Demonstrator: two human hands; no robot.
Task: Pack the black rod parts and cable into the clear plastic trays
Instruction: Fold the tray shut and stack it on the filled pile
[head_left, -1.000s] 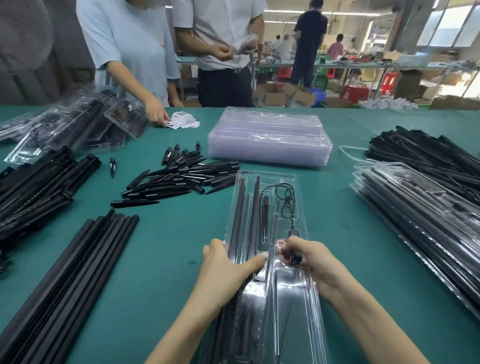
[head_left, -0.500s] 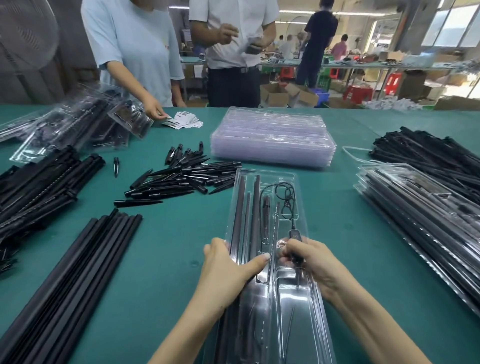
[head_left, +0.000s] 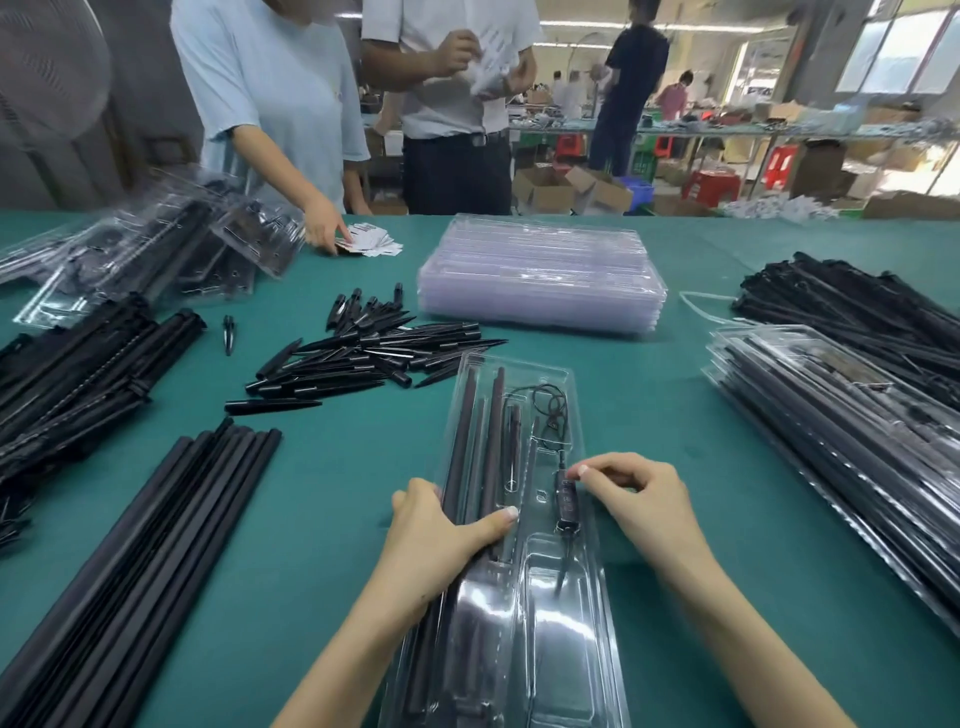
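Bright, even light across my view, daylight from the windows (head_left: 904, 47) top right, ceiling strip lights far back, white glare on the clear tray (head_left: 545, 613), soft faint shadows, wide-angle bending at the edges, blurred packs (head_left: 156, 249) upper left, hazy background.

A: How many trays lie open before the hands?
B: One clear tray (head_left: 550, 649), holding two long black rods (head_left: 470, 441) and one cable (head_left: 550, 410).
A: And hands?
B: Two: left hand (head_left: 441, 540), right hand (head_left: 644, 499).
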